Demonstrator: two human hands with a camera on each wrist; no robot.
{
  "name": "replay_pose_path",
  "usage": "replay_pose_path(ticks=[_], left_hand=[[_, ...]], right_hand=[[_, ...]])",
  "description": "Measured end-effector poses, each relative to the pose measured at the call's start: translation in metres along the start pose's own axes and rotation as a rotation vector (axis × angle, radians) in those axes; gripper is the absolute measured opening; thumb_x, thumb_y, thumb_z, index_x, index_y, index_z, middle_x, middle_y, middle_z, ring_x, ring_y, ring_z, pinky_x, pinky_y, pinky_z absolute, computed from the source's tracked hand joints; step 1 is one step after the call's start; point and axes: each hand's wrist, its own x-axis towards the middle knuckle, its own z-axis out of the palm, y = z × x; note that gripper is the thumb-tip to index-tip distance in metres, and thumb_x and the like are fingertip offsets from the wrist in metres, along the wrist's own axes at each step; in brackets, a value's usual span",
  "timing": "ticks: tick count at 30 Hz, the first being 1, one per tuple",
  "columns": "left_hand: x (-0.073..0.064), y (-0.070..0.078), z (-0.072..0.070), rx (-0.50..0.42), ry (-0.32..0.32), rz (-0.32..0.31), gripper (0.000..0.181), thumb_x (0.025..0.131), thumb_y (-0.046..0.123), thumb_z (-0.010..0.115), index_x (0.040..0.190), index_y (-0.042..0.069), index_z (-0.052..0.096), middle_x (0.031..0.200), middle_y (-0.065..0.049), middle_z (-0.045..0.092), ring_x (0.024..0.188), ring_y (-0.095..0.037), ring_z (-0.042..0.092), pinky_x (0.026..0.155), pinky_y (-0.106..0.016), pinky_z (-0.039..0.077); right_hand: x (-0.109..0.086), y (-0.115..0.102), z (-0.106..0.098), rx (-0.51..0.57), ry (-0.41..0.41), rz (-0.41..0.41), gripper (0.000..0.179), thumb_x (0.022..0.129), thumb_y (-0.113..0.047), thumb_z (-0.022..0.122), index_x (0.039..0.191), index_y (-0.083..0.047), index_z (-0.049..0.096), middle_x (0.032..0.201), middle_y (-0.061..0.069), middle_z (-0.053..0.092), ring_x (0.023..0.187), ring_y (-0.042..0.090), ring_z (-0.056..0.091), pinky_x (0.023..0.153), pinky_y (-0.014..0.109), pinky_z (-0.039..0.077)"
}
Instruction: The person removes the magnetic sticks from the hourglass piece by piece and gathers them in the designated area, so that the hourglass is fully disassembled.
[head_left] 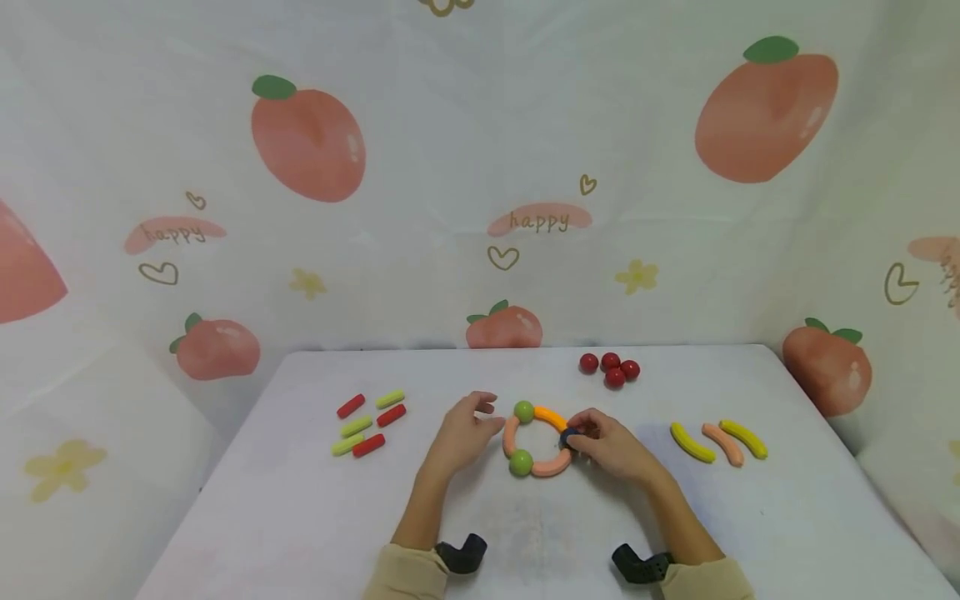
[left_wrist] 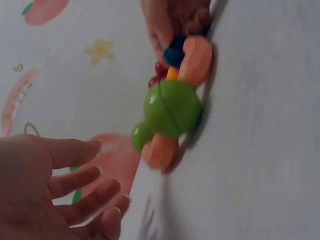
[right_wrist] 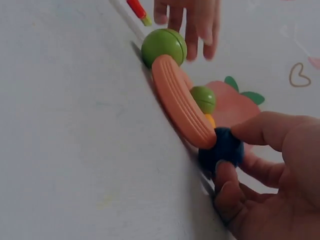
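Two green balls (head_left: 521, 463), an orange curved rod (head_left: 551, 417), two salmon-pink curved rods (head_left: 552, 467) and a dark blue ball (right_wrist: 227, 150) form a ring on the table. My right hand (head_left: 611, 446) pinches the blue ball at the ring's right side, between thumb and fingers. In the right wrist view one ribbed pink rod (right_wrist: 182, 102) reaches from a green ball (right_wrist: 164, 47) to the blue one. My left hand (head_left: 461, 433) hovers just left of the ring, its fingers spread and holding nothing; the left wrist view shows a gap between them.
Short red and light green rods (head_left: 368, 446) lie on the left of the white table (head_left: 285, 517). Several red balls (head_left: 615, 378) cluster at the back. Two yellow curved rods (head_left: 692, 443) and a pink one (head_left: 723, 442) lie on the right. Behind hangs a fruit-printed cloth (head_left: 420, 275).
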Motion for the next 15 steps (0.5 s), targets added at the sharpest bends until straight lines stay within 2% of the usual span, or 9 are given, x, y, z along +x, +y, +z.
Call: replay_pose_path(ticks=[3,7,11,15], left_hand=[[0.001,0.004,0.012,0.01,-0.015,0.019,0.046,0.096,0.031,0.069,0.138,0.016,0.059,0.127,-0.007,0.066,0.106,-0.022,0.063,0.095,-0.046,0.054],[0.0,0.006,0.018,0.05,-0.033,0.041,0.048,0.094,0.028,0.072,0.138,0.014,0.059,0.126,-0.011,0.066,0.109,-0.026,0.062,0.098,-0.05,0.052],[0.0,0.01,0.021,0.084,-0.087,0.025,0.052,0.091,0.026,0.075,0.14,0.016,0.059,0.125,-0.011,0.065,0.106,-0.024,0.061,0.096,-0.05,0.053],[0.0,0.012,0.024,0.114,-0.092,0.001,0.053,0.091,0.023,0.076,0.141,0.018,0.059,0.124,-0.008,0.066,0.1,-0.021,0.06,0.092,-0.046,0.054]], right_hand=[[0.0,-0.001,0.004,-0.051,0.002,-0.005,0.038,0.093,-0.028,0.072,0.124,-0.01,0.058,0.108,0.006,0.063,0.089,0.018,0.056,0.074,0.027,0.049],[0.002,-0.004,0.009,-0.13,0.02,-0.009,0.047,0.086,-0.036,0.081,0.121,-0.014,0.059,0.109,0.004,0.063,0.097,0.018,0.055,0.082,0.029,0.05],[0.002,-0.008,0.009,-0.157,0.056,0.024,0.042,0.085,-0.033,0.082,0.116,-0.015,0.061,0.105,0.004,0.063,0.096,0.019,0.055,0.082,0.031,0.05],[0.001,-0.011,0.009,-0.164,0.072,0.02,0.036,0.085,-0.026,0.08,0.113,-0.011,0.064,0.104,0.005,0.065,0.094,0.019,0.056,0.082,0.032,0.052]])
